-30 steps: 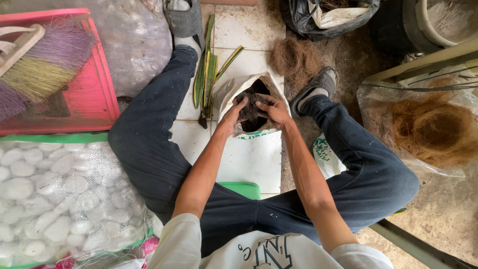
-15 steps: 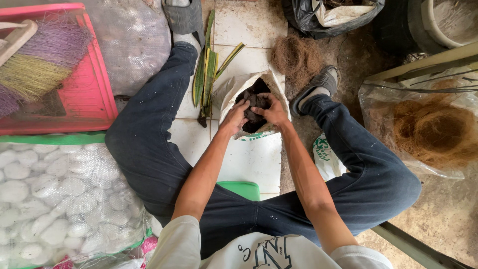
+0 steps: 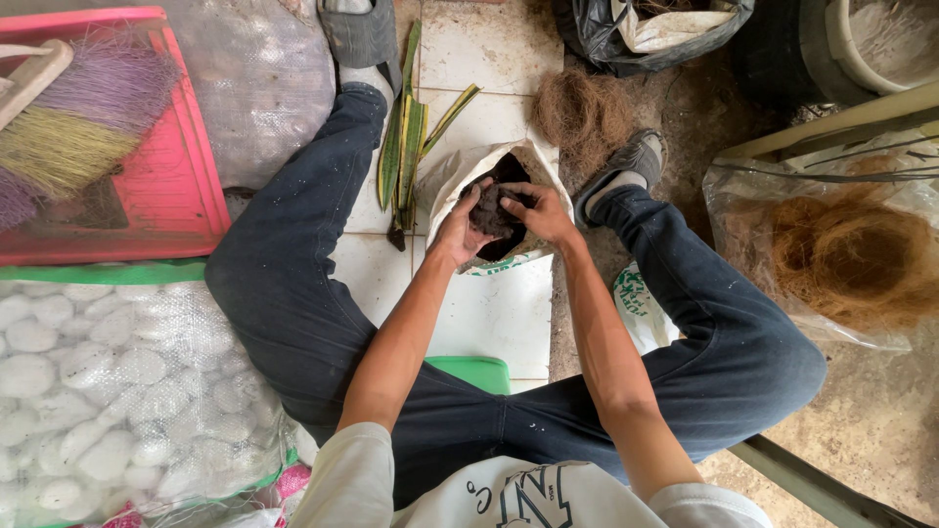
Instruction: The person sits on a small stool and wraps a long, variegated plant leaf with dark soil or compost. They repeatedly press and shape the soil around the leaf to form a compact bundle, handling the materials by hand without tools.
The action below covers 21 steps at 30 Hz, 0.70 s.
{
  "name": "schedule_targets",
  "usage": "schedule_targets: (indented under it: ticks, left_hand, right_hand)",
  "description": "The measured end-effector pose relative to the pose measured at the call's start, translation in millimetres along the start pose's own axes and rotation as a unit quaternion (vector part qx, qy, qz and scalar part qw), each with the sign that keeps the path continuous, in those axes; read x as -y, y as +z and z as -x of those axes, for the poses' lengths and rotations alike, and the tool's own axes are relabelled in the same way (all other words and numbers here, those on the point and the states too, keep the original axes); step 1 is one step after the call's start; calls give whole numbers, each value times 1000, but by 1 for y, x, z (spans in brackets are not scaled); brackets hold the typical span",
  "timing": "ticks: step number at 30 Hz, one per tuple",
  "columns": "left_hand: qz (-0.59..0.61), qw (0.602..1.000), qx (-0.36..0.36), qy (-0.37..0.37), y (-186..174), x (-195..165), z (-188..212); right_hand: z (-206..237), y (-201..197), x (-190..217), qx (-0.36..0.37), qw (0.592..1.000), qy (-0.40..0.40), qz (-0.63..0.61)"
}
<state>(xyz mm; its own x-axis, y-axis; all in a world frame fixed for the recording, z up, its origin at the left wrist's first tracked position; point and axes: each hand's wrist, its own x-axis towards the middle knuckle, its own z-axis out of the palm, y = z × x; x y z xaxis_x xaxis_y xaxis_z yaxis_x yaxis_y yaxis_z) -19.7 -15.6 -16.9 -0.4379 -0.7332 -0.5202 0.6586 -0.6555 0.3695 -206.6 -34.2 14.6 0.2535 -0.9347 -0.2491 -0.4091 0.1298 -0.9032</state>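
Both hands have come up a bit — left hand [image 3: 460,230] and right hand [image 3: 538,210] now cup a dark soil clump [image 3: 492,210] over the white sack [image 3: 469,176] on the floor, grip closed snugly round it.

a white sack [image 3: 460,181], open-mouthed, lies at centre top. a clear mesh bag of white stones [image 3: 117,391] fills the lower left. a clear plastic bag of brown fibre [image 3: 841,254] sits at right; a black bag [image 3: 626,34] at the top.
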Motion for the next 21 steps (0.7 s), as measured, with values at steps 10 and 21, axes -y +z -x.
schedule_targets:
  ticks: [10,21]
  left_hand:
    - [-88,994,-57,-11,-16,7,-11]
    - [-143,988,-58,-28,-15,4,-10]
  right_hand:
    - [0,-6,0,-26,992,118,-21]
    - [3,-13,-6,51,995,85,-13]
